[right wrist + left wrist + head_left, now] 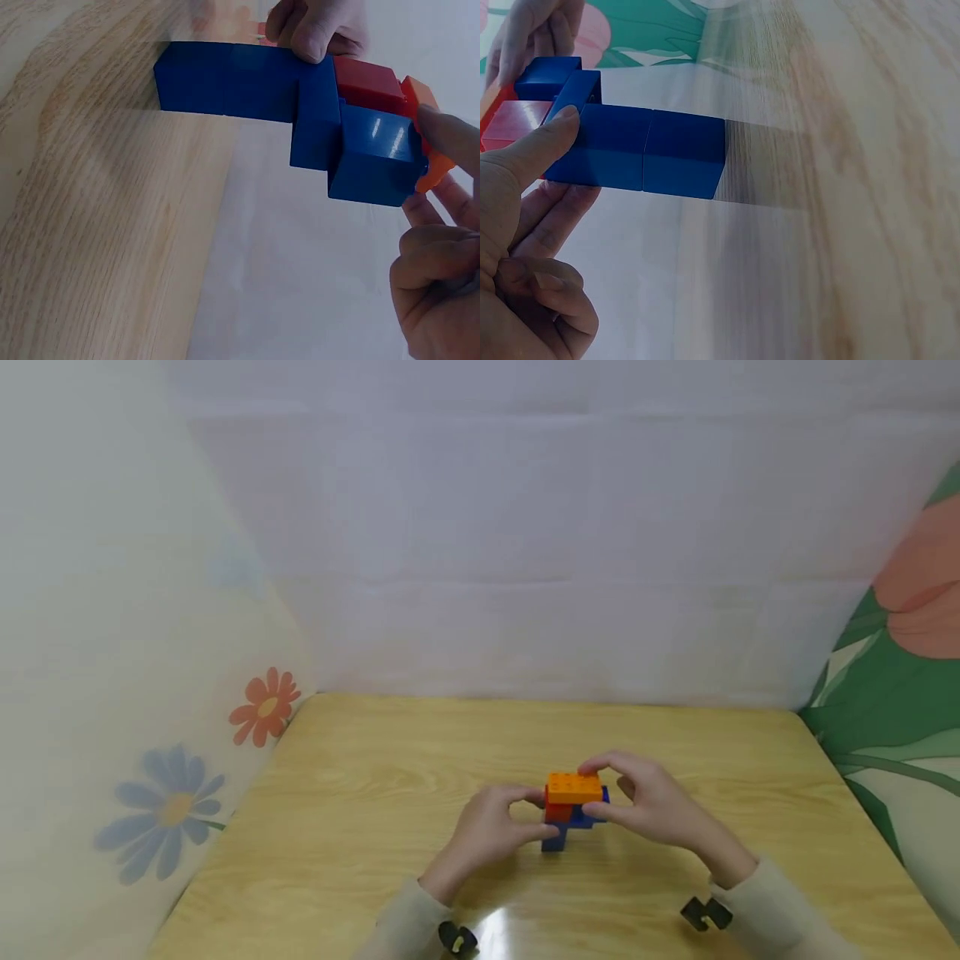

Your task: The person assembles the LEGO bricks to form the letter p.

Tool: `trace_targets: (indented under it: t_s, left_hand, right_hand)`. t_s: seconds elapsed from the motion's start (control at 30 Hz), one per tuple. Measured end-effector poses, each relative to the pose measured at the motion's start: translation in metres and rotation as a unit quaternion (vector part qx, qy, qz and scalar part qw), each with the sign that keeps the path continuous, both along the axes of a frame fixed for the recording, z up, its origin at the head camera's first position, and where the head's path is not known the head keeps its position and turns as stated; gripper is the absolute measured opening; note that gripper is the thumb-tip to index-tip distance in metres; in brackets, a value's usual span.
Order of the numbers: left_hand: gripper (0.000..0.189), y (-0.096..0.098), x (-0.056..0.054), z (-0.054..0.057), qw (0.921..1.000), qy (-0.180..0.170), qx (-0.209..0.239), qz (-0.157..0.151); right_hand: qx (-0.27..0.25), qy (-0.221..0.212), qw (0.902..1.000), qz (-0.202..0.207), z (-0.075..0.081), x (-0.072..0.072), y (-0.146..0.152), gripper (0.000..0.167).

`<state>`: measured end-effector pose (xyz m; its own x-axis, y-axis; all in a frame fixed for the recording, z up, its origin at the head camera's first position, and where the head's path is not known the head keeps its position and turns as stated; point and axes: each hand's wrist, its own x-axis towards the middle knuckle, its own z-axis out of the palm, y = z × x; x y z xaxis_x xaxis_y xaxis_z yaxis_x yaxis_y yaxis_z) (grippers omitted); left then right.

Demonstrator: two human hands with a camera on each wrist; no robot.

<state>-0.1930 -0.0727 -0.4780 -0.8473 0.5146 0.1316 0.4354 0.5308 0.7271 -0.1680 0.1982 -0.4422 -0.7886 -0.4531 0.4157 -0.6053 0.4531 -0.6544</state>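
A toy-brick build stands upright over the table. Its lower column is blue bricks [682, 154], with a blue crosspiece [315, 120] above. On the crosspiece sit a red brick [370, 84] and another blue brick [377, 154] side by side. An orange brick [574, 787] with studs lies across the top; studs show at its underside in the right wrist view. My left hand [491, 827] pinches the blue column near its upper end, thumb on the near side. With thumb and fingers, my right hand [652, 802] grips the orange brick. Whether the column's foot touches the table is hard to tell.
The wood-grain table [390, 760] is backed by a white cloth [525, 552]. Flower-printed panels stand on the left [67, 652] and right [900, 735]. Small black clips [707, 913] show at both sleeves.
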Motion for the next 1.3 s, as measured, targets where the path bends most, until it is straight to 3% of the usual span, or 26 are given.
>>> trace_targets:
  t_s: [0.37, 0.77, 1.1, 1.3]
  left_hand:
    - [0.045, -0.017, 0.002, 0.002, 0.9995, -0.006, 0.002, 0.029]
    - [0.043, -0.031, 0.002, 0.004, 0.9995, 0.006, 0.002, 0.031]
    - [0.047, -0.013, -0.002, 0.005, 0.9999, 0.013, -0.007, 0.007]
    - [0.045, 0.0, -0.005, -0.002, 0.9999, 0.011, 0.008, -0.002]
  right_hand:
    - [0.01, 0.009, 0.9998, 0.014, 0.004, -0.005, -0.021, 0.036]
    - [0.02, 0.017, 0.9994, 0.021, 0.006, -0.01, -0.036, 0.034]
    - [0.053, 0.05, 0.9973, -0.014, 0.004, -0.002, -0.021, 0.034]
    - [0.065, 0.067, 0.995, -0.037, 0.0, 0.004, -0.011, 0.034]
